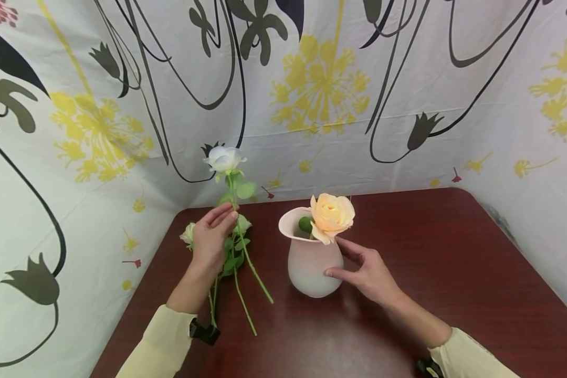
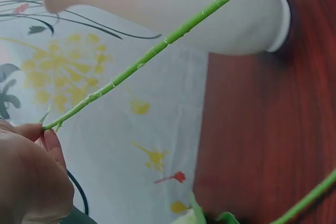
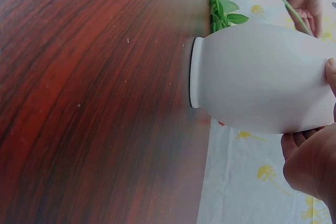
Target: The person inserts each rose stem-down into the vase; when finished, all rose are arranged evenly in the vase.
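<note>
In the head view my left hand [image 1: 211,239] pinches the stem of a white rose [image 1: 224,159] between thumb and fingertips. The bloom is up, and the bare green stem [image 2: 140,62] slants down toward the vase, apart from it. A pale pink-and-white vase [image 1: 314,268] stands upright on the table, holding a peach rose [image 1: 332,216] that leans over its right rim. My right hand [image 1: 369,273] grips the vase's right side, thumb in front and fingers behind. Its fingers [image 3: 302,139] show partly under the vase wall in the right wrist view.
More white roses [image 1: 242,224] with leaves and long stems lie on the dark red-brown table [image 1: 425,252], left of the vase and beneath my left hand. A patterned cloth [image 1: 321,157] hangs behind the table and along both sides.
</note>
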The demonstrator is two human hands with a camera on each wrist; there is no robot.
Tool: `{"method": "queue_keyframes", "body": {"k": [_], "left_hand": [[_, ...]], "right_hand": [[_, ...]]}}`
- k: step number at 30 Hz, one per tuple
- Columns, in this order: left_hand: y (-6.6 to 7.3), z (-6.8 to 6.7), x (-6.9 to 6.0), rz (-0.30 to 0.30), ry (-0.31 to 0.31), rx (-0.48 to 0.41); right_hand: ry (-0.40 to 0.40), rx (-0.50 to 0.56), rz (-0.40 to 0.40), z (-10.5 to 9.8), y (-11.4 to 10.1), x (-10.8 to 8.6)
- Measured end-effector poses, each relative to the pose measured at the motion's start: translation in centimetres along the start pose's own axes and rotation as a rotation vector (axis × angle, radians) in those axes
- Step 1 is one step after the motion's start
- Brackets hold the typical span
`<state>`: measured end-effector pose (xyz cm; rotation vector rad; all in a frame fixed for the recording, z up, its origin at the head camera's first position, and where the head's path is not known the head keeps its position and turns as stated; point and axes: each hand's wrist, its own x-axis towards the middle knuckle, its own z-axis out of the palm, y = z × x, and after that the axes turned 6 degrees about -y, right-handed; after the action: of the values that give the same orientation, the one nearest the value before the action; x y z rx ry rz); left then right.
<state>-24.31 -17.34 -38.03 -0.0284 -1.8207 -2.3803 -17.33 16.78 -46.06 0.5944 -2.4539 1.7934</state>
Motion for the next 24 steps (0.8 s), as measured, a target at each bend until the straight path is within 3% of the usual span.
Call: {"method": "queue_keyframes", "body": {"k": [14, 24], "left_hand": [[4.4, 1.8, -0.9, 0.158, 0.032, -0.125], [7.8, 2.2, -1.2, 0.208, 0.007, -0.288]], "right_hand": [[-0.004, 0.005, 0.008, 0.0, -0.1, 0.0], [-0.001, -0.003, 0.005, 0.0, -0.1, 0.0]]}}
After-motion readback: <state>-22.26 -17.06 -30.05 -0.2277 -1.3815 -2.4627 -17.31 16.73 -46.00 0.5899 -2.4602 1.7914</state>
